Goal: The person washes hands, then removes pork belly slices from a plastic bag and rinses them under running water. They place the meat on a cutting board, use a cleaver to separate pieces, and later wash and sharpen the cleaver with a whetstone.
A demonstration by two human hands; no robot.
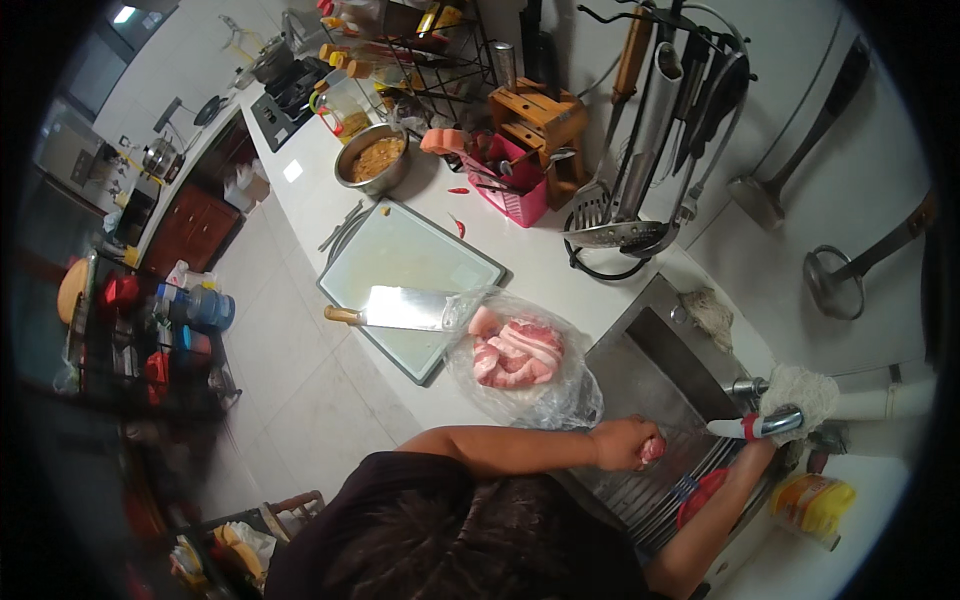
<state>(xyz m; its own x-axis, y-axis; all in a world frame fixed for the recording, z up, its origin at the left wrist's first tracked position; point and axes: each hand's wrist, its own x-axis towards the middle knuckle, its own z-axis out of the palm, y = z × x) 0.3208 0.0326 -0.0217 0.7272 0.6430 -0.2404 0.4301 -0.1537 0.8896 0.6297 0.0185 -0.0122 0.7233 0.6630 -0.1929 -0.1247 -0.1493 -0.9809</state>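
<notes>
My left hand is closed around a small piece of raw meat above the stainless steel sink. My right hand reaches to the faucet; its fingers are hidden behind the spout and a mesh scrubber. Raw pork pieces lie in a clear plastic bag at the counter's edge beside the sink. A wooden-handled cleaver lies flat on the pale cutting board, its blade tip under the bag's edge.
A metal bowl of brown food, a pink utensil basket, a wooden knife block and a rack of hanging utensils stand behind the board. A red basin sits by the sink's wire rack. A yellow bottle is at right.
</notes>
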